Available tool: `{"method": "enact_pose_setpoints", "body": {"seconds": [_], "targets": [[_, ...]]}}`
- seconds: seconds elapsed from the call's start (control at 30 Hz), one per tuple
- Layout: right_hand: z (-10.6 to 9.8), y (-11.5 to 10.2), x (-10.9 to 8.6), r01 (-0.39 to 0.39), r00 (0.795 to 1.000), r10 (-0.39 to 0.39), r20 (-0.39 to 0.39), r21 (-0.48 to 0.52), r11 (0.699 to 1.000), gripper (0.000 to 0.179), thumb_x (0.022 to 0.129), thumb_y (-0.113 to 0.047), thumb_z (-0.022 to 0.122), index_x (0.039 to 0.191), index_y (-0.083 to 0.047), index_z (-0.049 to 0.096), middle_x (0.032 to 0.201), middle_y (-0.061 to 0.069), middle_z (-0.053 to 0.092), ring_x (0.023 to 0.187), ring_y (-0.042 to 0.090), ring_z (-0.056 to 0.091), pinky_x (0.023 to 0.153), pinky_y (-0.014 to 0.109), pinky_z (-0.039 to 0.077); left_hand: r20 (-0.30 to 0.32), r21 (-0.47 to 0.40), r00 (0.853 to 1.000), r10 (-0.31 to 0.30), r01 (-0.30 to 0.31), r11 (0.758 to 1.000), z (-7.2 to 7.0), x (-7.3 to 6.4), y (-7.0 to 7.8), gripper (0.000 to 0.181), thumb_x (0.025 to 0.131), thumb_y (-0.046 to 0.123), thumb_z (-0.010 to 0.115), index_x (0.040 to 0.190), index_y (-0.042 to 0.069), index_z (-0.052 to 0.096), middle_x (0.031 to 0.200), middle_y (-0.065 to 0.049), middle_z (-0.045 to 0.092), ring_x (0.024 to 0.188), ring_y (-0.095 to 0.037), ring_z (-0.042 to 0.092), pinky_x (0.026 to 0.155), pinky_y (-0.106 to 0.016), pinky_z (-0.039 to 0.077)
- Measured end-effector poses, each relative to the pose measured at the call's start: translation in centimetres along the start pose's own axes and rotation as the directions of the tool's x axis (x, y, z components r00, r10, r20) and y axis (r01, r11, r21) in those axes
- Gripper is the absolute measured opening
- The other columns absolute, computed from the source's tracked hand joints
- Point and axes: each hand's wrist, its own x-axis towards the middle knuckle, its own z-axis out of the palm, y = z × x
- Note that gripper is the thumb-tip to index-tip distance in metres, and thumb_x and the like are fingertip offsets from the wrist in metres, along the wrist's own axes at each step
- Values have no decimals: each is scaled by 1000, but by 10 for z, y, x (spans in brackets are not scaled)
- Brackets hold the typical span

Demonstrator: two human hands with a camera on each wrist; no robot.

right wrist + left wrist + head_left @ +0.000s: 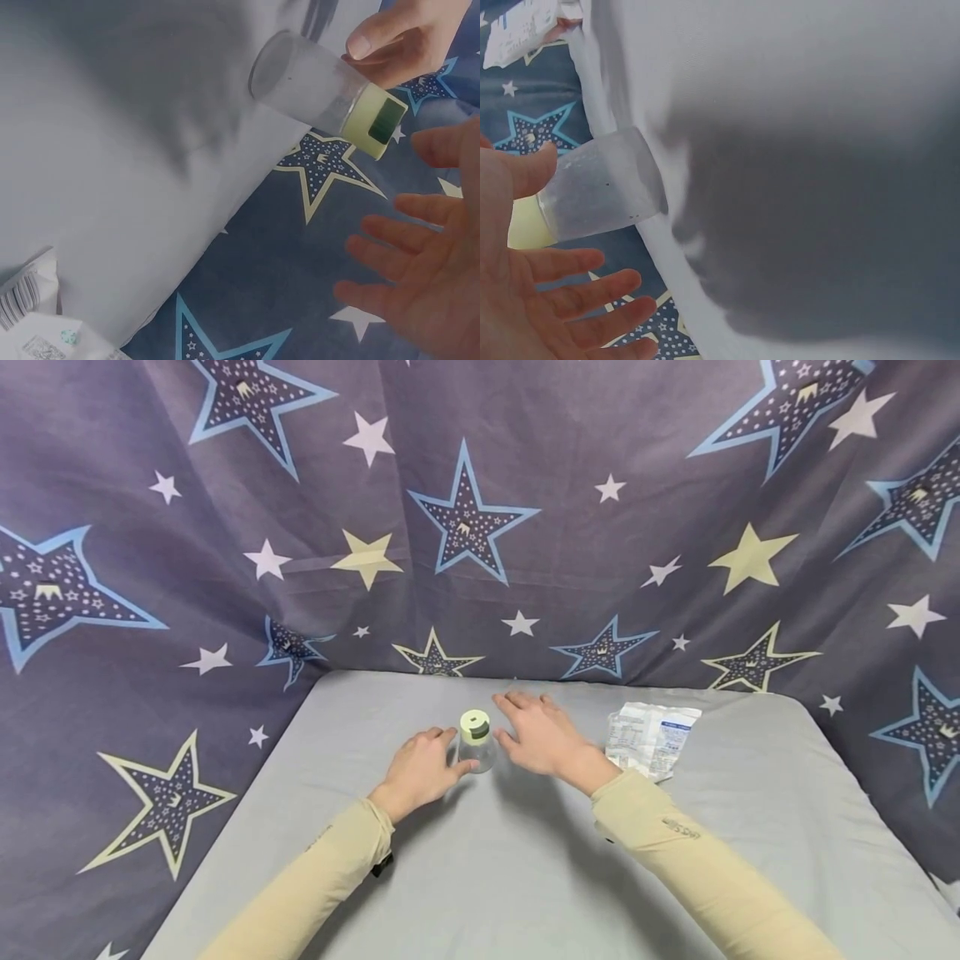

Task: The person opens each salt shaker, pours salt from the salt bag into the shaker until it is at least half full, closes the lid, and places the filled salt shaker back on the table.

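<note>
A clear jar with a pale yellow-green cap (474, 727) stands upright on the grey cloth; a dark green patch (386, 120) marks the cap's side. To its left is my left hand (422, 770), thumb and fingers spread on either side of the jar (604, 184); whether they touch it I cannot tell. My right hand (546, 733) hovers to the right of the jar (307, 79), fingers extended and apart from it. In the right wrist view the right palm (427, 277) faces the jar with nothing in it.
A crumpled white printed packet (651, 739) lies right of the right hand, near its wrist. The grey cloth-covered surface (510, 877) ends at a far edge, against a dark star-patterned curtain (555, 568) that also hangs at both sides.
</note>
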Motion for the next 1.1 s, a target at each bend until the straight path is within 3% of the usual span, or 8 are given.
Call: {"method": "enact_pose_setpoints", "body": {"seconds": [0.33,0.6,0.83,1.1], "targets": [[6,-4,2,9,1000,-9,-5,13,1000,60,106,-31,61,157,-4,47,156,17,51,146,35,45,119,64,28,-17,-4,1000,-11,11,1000,5,4,1,79,92,59,75,140,-3,62,124,-22,69,109,-40,68,95,-53,55],[10,-10,3,27,1000,-26,-10,30,999,57,107,-27,61,157,-4,47,155,17,52,145,33,46,118,64,29,-7,-78,999,-42,42,996,10,6,-2,80,92,56,77,142,-4,61,129,-24,67,115,-40,67,94,-54,55],[14,-11,3,49,999,-48,-25,27,998,51,108,-22,57,155,-5,50,154,16,54,144,34,48,118,63,30,1,-86,999,-53,53,995,12,7,-3,80,92,55,78,142,-5,60,130,-23,67,116,-39,67,96,-53,55],[10,-14,6,66,997,-66,-28,35,997,48,107,-17,58,153,-4,53,153,15,55,144,33,48,117,65,31,-56,-107,998,-22,16,994,17,11,3,67,88,49,85,128,-3,68,105,-16,70,97,-35,70,84,-51,58]]}}
